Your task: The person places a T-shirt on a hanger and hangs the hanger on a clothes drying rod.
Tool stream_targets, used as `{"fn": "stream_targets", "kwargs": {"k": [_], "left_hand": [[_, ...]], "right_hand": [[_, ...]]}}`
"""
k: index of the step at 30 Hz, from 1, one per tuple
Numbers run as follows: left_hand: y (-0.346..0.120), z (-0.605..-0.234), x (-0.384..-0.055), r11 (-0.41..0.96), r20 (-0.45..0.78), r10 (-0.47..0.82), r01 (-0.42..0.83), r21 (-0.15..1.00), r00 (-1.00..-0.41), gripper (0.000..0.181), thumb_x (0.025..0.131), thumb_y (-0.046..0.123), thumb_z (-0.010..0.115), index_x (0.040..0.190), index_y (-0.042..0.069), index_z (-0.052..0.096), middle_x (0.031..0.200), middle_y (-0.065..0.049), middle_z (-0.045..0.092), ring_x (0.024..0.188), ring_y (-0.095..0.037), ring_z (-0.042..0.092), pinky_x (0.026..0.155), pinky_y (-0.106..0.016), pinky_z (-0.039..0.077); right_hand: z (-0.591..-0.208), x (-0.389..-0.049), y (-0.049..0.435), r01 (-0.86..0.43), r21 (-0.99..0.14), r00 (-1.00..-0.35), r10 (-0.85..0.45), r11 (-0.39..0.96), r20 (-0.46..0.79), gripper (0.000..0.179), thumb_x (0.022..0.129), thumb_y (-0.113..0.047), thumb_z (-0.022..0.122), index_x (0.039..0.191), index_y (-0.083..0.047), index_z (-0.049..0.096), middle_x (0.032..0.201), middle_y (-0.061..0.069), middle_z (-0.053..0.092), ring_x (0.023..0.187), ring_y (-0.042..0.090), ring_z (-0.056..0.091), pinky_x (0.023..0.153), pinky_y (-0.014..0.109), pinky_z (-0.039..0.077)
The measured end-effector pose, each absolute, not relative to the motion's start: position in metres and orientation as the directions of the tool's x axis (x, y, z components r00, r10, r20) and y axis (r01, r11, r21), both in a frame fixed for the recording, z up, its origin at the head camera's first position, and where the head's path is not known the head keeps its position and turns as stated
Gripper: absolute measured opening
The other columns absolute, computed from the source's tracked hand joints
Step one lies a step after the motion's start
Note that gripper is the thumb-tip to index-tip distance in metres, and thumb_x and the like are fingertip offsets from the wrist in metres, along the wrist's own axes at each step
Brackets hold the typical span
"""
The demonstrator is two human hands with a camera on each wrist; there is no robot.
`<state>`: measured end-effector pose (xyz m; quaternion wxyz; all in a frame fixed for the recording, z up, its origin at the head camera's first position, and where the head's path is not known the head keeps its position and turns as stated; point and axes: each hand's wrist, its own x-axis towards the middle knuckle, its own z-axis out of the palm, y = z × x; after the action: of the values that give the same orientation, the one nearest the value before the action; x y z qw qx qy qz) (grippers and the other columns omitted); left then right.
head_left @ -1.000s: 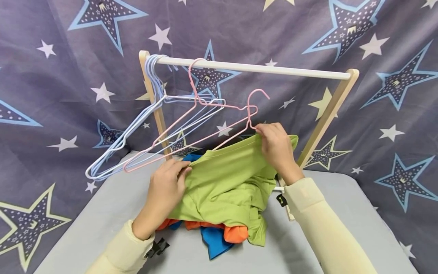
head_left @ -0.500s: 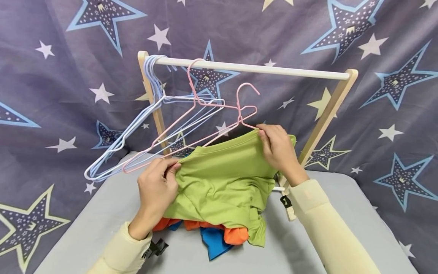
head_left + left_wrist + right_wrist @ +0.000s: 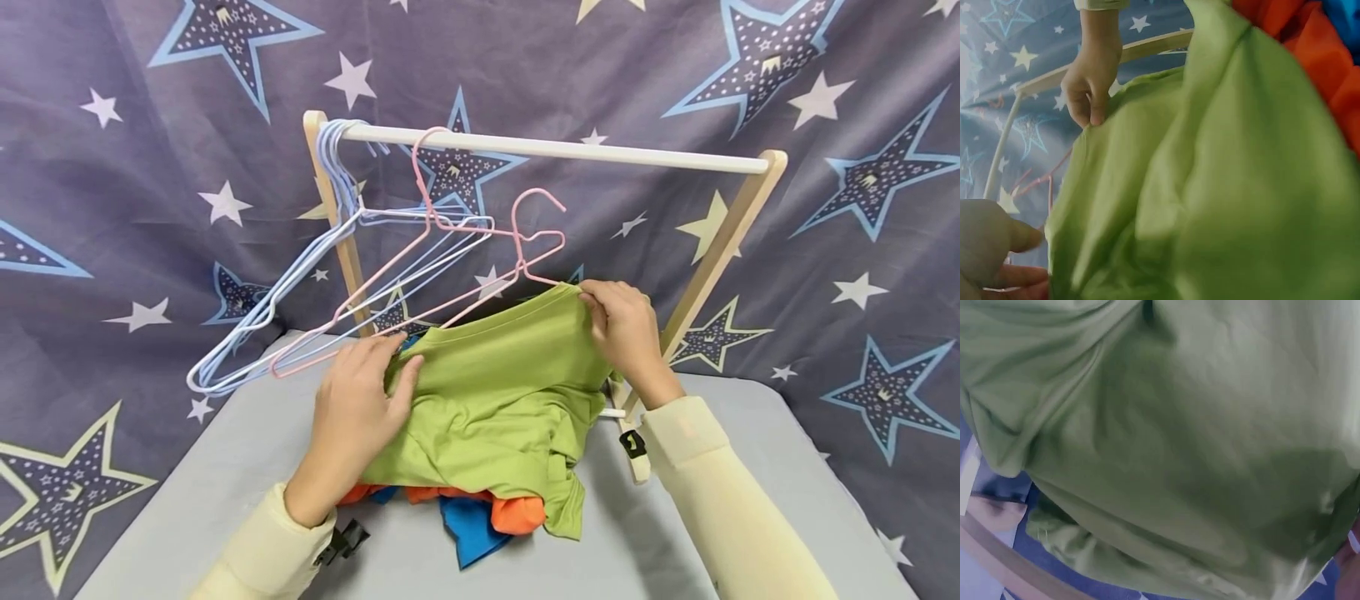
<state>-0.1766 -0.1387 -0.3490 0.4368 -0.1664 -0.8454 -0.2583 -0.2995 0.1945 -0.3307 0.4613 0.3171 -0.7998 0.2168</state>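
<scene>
A green T-shirt [image 3: 487, 392] is stretched between both hands, its neckline edge facing up. At its upper right edge, my right hand [image 3: 624, 333] pinches the fabric between thumb and fingers. My left hand [image 3: 356, 412] is at the upper left edge; its thumb stands apart from the fingers, and a gap shows between them in the left wrist view. A pink hanger [image 3: 517, 242] sits partly inside the shirt, its hook free below the rack bar. The shirt hides most of its lower part. Green fabric [image 3: 1179, 437] fills the right wrist view.
A rack with a white bar [image 3: 600, 152] and wooden sides stands behind. Blue and white hangers [image 3: 277, 283] hang at its left, beside another pink hanger [image 3: 382, 283]. Orange [image 3: 517, 515] and blue clothing [image 3: 472, 533] lies under the shirt on the grey surface [image 3: 750, 467].
The pink hanger in the shirt has shifted left. My left hand went left with the edge, then came back right, its thumb now spread. My right hand has moved slightly right.
</scene>
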Motion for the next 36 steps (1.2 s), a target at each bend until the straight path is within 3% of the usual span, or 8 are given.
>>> {"fn": "stream_targets", "kwargs": {"k": [7, 14, 20, 24, 31, 36], "left_hand": [[-0.119, -0.330, -0.188, 0.817, 0.782, 0.144, 0.519, 0.252, -0.607, 0.032, 0.098, 0.025, 0.071, 0.124, 0.006, 0.073, 0.110, -0.010, 0.072, 0.093, -0.032, 0.065, 0.074, -0.047, 0.055], [-0.104, -0.323, -0.204, 0.822, 0.747, 0.185, 0.518, 0.239, -0.639, 0.021, 0.102, 0.021, 0.066, 0.109, 0.004, 0.077, 0.100, -0.010, 0.072, 0.087, -0.031, 0.064, 0.077, -0.045, 0.053], [-0.103, -0.326, -0.209, 0.810, 0.801, 0.144, 0.534, 0.242, -0.581, 0.011, 0.096, 0.015, 0.071, 0.091, 0.006, 0.074, 0.084, -0.006, 0.068, 0.075, -0.029, 0.061, 0.068, -0.043, 0.051], [-0.103, -0.324, -0.208, 0.806, 0.833, 0.111, 0.539, 0.244, -0.543, 0.009, 0.093, 0.011, 0.073, 0.086, 0.006, 0.074, 0.077, -0.005, 0.063, 0.070, -0.028, 0.059, 0.062, -0.044, 0.049], [-0.104, -0.319, -0.206, 0.779, 0.839, 0.066, 0.553, 0.295, -0.541, 0.009, 0.091, 0.009, 0.073, 0.083, 0.005, 0.075, 0.073, -0.006, 0.063, 0.073, -0.030, 0.057, 0.068, -0.044, 0.047], [-0.105, -0.317, -0.207, 0.735, 0.831, 0.051, 0.584, 0.345, -0.554, 0.009, 0.091, 0.005, 0.072, 0.082, 0.003, 0.073, 0.073, -0.008, 0.062, 0.075, -0.031, 0.054, 0.069, -0.042, 0.044]], "right_hand": [[-0.332, -0.296, 0.184, -0.727, -0.033, -0.356, -0.336, 0.686, 0.872, 0.012, 0.099, -0.004, 0.066, 0.106, 0.001, 0.074, 0.092, 0.016, 0.074, 0.072, 0.034, 0.062, 0.067, 0.047, 0.048], [-0.335, -0.295, 0.183, -0.738, -0.023, -0.337, -0.339, 0.674, 0.878, 0.012, 0.098, -0.002, 0.066, 0.106, 0.003, 0.074, 0.090, 0.016, 0.074, 0.072, 0.033, 0.063, 0.068, 0.047, 0.049], [-0.335, -0.294, 0.184, -0.754, -0.029, -0.367, -0.384, 0.656, 0.847, 0.011, 0.099, -0.002, 0.065, 0.106, 0.002, 0.072, 0.091, 0.016, 0.072, 0.076, 0.033, 0.064, 0.072, 0.047, 0.052], [-0.334, -0.294, 0.187, -0.749, 0.007, -0.364, -0.421, 0.663, 0.831, 0.011, 0.100, 0.000, 0.063, 0.108, 0.003, 0.069, 0.094, 0.018, 0.071, 0.082, 0.035, 0.064, 0.078, 0.048, 0.052], [-0.335, -0.297, 0.196, -0.706, 0.094, -0.326, -0.440, 0.702, 0.837, 0.010, 0.097, 0.005, 0.062, 0.107, 0.005, 0.067, 0.093, 0.019, 0.070, 0.088, 0.039, 0.063, 0.083, 0.050, 0.051], [-0.338, -0.299, 0.202, -0.684, 0.080, -0.372, -0.441, 0.725, 0.817, 0.010, 0.098, 0.002, 0.063, 0.108, 0.003, 0.066, 0.099, 0.018, 0.070, 0.095, 0.039, 0.063, 0.089, 0.049, 0.051]]}}
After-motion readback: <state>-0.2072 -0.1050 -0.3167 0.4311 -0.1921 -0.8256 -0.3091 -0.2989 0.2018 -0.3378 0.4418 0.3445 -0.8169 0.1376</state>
